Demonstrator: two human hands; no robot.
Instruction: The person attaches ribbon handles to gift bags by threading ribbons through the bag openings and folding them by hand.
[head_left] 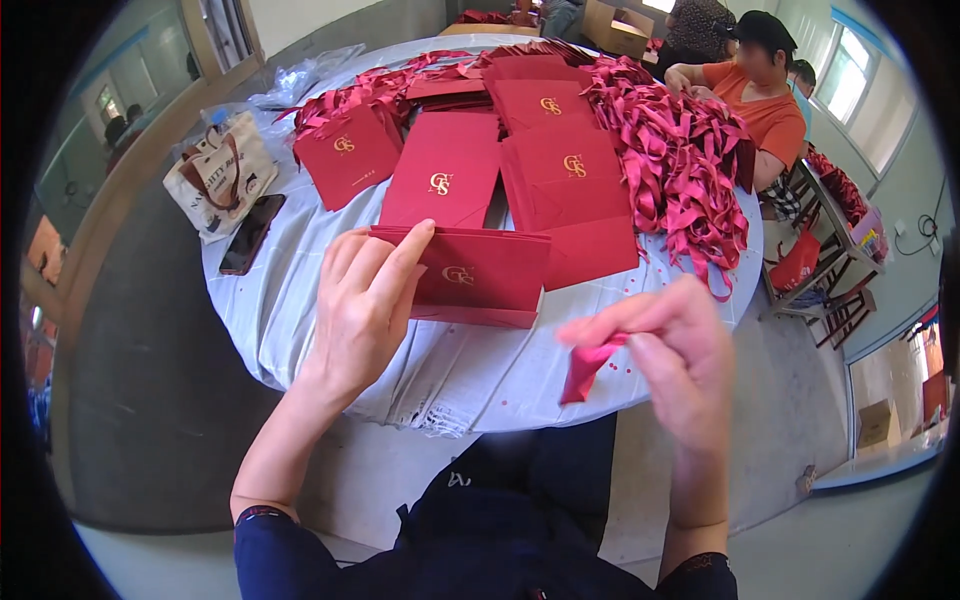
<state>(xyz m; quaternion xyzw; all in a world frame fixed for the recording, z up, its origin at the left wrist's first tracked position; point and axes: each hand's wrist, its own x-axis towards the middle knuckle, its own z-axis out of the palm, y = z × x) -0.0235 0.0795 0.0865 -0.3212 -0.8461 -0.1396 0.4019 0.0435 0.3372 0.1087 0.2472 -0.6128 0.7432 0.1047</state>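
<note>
My left hand (362,290) grips a dark red paper gift bag (490,285) by its upper left edge, the index finger lying along the rim. The bag has a gold emblem on its front and stands at the near side of the table. To its right, my right hand (668,355), a little blurred, pinches a short red ribbon (588,372) between thumb and fingertips. The ribbon's lower end hangs free, apart from the bag. Just behind lies a flat red bag (440,165) with the same kind of emblem.
More red bags (572,170) lie stacked on the round, white-covered table (300,340). A heap of red ribbons (685,170) covers the right side. At left are a canvas tote (222,180) and a phone (252,235). A person in orange (765,100) sits at the far right.
</note>
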